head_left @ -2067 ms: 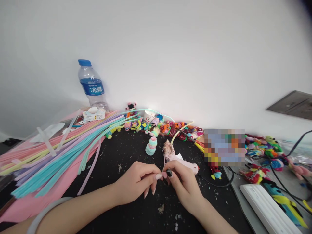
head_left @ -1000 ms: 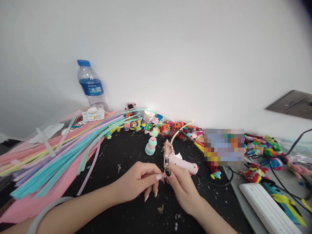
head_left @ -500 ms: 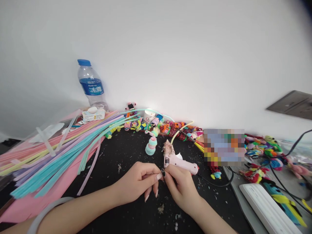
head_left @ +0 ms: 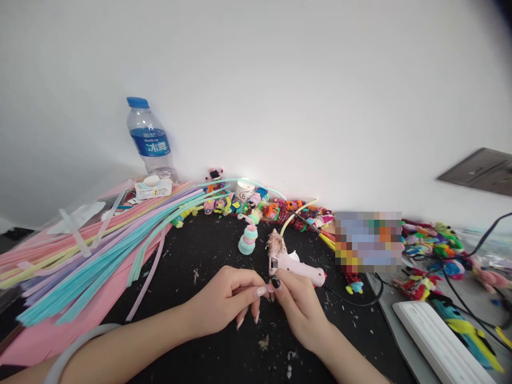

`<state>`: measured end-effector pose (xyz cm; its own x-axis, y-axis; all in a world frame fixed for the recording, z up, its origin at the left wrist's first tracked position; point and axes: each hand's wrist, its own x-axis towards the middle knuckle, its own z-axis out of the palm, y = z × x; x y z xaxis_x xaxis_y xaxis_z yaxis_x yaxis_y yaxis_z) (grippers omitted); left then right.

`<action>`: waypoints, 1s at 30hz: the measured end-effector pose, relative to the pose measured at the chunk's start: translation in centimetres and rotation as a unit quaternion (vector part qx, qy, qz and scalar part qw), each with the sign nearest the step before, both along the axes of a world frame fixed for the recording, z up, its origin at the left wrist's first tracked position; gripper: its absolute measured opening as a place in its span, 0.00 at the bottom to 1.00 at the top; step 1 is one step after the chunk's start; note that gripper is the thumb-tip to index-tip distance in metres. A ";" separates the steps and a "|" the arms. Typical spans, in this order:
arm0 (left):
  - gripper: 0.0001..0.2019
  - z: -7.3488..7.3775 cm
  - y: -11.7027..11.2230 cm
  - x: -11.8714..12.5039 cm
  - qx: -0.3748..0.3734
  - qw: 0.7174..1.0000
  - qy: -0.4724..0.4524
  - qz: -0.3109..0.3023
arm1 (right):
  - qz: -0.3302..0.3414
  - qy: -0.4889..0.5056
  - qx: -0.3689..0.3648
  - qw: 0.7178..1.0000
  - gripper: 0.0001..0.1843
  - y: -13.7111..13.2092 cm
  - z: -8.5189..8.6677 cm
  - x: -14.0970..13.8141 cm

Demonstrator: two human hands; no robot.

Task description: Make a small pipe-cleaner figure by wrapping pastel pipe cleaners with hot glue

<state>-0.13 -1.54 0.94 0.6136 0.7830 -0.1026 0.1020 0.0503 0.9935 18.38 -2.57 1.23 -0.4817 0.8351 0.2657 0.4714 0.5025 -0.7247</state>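
Observation:
Over the black tabletop my left hand (head_left: 230, 296) and my right hand (head_left: 300, 301) meet at the fingertips. Between them shows a small pink piece (head_left: 270, 288), mostly covered by the fingers, so its kind is unclear. Both thumbs press against forefingers in a pinch; the left hand's other fingers hang loosely curled. Just behind the right hand lies a pale pink hot glue gun (head_left: 294, 266), its nozzle end crusted with brownish residue. A small figure of stacked mint and pink fuzzy coils (head_left: 247, 241) stands upright to the glue gun's left.
Bundles of pastel pipe cleaners (head_left: 116, 250) cover the left side, with a water bottle (head_left: 150, 138) behind them. Colourful fuzzy figures (head_left: 276, 209) and a paper cup (head_left: 245, 189) line the wall. At right lie a white power strip (head_left: 444, 341) and black cables (head_left: 374, 298).
My right thumb has shifted slightly, turning its dark nail into view. The pink piece between the fingertips now shows more clearly. The left hand has hardly moved.

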 end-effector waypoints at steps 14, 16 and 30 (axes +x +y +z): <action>0.13 -0.3 -0.1 -0.1 -0.016 0.999 -0.027 -0.018 | 0.045 0.114 -0.166 0.978 0.22 0.2 -0.6 -0.1; 0.14 -0.2 -0.1 -0.2 -0.015 0.999 -0.024 -0.021 | 0.036 0.081 -0.126 0.988 0.21 0.1 -0.4 -0.2; 0.16 -0.5 0.1 0.1 0.024 0.998 0.054 0.026 | 0.001 0.017 -0.065 0.998 0.18 0.0 -0.3 -0.2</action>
